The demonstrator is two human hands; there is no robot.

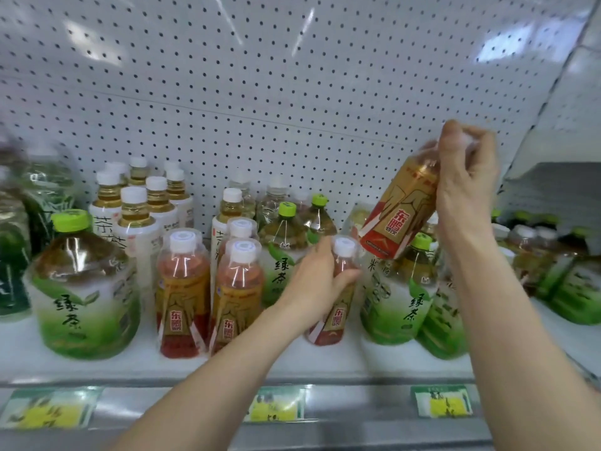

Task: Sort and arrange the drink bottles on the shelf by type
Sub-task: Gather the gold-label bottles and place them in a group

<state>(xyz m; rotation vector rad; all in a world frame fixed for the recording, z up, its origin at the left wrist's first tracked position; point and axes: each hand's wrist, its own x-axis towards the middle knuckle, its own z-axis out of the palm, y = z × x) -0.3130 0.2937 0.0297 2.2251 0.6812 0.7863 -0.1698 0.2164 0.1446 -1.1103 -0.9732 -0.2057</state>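
Note:
My left hand [317, 278] grips the neck of a red-and-gold energy drink bottle [331, 320] that stands upright on the white shelf [227, 361]. My right hand [465, 177] holds a second bottle of the same red-and-gold drink [398, 216] by its top, tilted and lifted above the green tea bottles at the right. Three more red-and-gold bottles [183, 294] stand together left of centre. Large green tea bottles with green caps stand at the left [83, 288], behind the middle [286, 236] and at the right [406, 288]. White-labelled tea bottles with white caps [135, 219] fill the back left.
A white pegboard wall [260, 92] backs the shelf. Price tags [442, 402] hang along the grey front rail. Blurred green bottles crowd the far left [16, 229]. More green-labelled bottles lie at the far right [566, 281], under another shelf unit.

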